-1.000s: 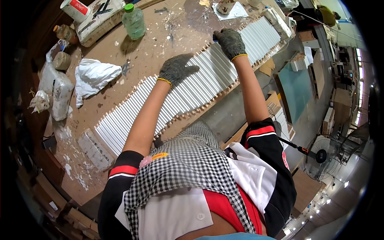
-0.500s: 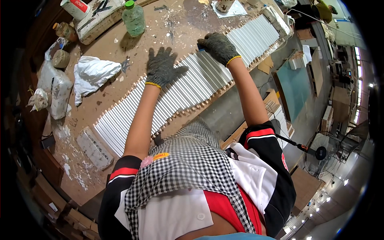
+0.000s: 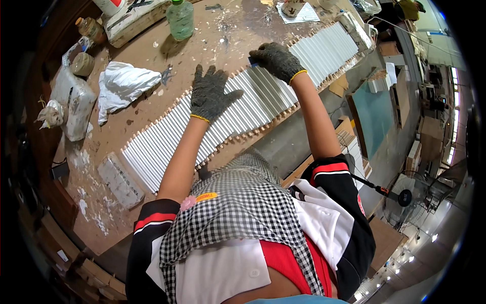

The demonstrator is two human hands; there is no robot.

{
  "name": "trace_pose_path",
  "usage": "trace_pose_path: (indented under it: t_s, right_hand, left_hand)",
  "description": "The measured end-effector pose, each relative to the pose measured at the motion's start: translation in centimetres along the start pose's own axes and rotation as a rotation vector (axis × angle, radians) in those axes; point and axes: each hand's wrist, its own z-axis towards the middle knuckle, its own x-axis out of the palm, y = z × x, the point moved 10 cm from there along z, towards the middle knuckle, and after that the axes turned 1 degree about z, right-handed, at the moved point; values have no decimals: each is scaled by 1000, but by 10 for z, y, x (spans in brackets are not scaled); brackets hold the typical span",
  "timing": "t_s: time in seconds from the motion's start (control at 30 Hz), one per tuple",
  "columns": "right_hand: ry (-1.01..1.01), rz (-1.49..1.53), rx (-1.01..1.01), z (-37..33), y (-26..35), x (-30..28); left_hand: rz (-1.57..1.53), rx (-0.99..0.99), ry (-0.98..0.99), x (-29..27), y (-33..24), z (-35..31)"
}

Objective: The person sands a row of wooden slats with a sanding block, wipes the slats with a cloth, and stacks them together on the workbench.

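Observation:
A long row of slender white-painted rods (image 3: 167, 142) with bare wooden tips lies side by side across the table, running from lower left to upper right. My left hand (image 3: 211, 95), in a dark grey knitted glove, rests flat on the rods near their far edge, fingers spread. Farther right, my right hand (image 3: 278, 62), gloved alike, curls over the far ends of the rods. Beneath its fingertips shows the dark blue edge of a small thing (image 3: 252, 61); the glove hides the rest. The rods beside this hand look greyer and shinier than those at the left.
A stained block (image 3: 120, 180) borders the row's left end; another block (image 3: 353, 30) stands at its right end. A crumpled white cloth (image 3: 126, 87), a green-tinted bottle (image 3: 180, 21) and a wrapped bundle (image 3: 78, 109) occupy the table's far left. A fan (image 3: 405, 197) stands at right.
My left hand has slid slightly toward me over the rods. My right hand stays at nearly the same place on the row. The whole view has shifted a little.

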Motion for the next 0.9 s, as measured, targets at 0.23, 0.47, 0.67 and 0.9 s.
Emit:
trace_pose_path:
  t_s: [0.23,0.47,0.67,0.9]
  right_hand:
    - [1,17,-50,11,26,3]
    - [52,-84,66,11,25,4]
    - [-25,77,-3,-16,37,6]
    - [-2,219,38,-131,43,-10]
  left_hand:
    - [20,9,-87,-1,5,2]
    - [76,-31,-251,-15,33,-17]
    - [76,-148,-80,-10,65,-46]
    - [38,-90,-225,-17,62,-52]
